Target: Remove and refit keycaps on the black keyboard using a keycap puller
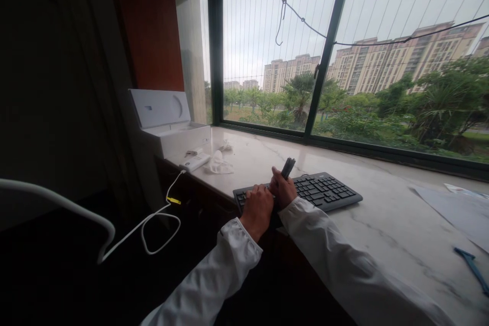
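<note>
A black keyboard (324, 192) lies at a slant near the front edge of the marble-patterned sill. My left hand (257, 209) is over its left part, fingers bent and closed down on the keyboard near its front edge. Right beside it, my right hand (281, 189) is a fist around a dark, stick-like object (289, 166). Its upper end pokes out above my thumb and looks split in two. The lower end is hidden by my hands, so its exact kind does not show. My two hands touch or nearly touch.
An open white box (179, 137) stands at the left end of the sill (382, 224). Before it lie a white power bank (194, 163) with a cable (148, 219) hanging down, and crumpled tissue (219, 164). Paper (454, 211) and a blue tool (473, 267) lie right.
</note>
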`<state>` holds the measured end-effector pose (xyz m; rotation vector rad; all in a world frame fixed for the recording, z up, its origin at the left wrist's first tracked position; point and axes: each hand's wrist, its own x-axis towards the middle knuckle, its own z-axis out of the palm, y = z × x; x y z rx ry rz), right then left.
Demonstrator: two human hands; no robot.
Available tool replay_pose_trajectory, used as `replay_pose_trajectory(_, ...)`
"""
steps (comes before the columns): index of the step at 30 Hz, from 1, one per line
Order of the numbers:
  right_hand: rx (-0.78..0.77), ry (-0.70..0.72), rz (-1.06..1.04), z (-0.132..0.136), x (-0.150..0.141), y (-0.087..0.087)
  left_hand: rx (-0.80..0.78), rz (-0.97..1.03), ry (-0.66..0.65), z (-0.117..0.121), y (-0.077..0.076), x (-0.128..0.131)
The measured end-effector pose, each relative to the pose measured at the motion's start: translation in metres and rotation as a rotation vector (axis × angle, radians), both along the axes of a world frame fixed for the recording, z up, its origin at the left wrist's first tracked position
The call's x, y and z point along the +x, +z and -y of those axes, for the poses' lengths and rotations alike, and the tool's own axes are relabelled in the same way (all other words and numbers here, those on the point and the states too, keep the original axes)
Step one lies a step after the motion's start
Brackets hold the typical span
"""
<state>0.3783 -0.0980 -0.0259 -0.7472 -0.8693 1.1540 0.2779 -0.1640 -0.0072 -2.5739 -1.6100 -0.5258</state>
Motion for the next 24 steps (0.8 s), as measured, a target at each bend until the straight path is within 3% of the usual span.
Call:
replay_pose_trajectory(6, -0.022, -0.027, 0.002, 0.0014, 0.0006, 0.0011, 0.031, -0.032, -0.018, -0.0001, -0.0041, 0.0021)
replay_pose_trajectory(24, -0.032, 0.136, -0.145, 0.0053, 0.0052, 0.0070, -0.007, 0.106, 0.005, -0.0026, -0.0087, -0.0026)
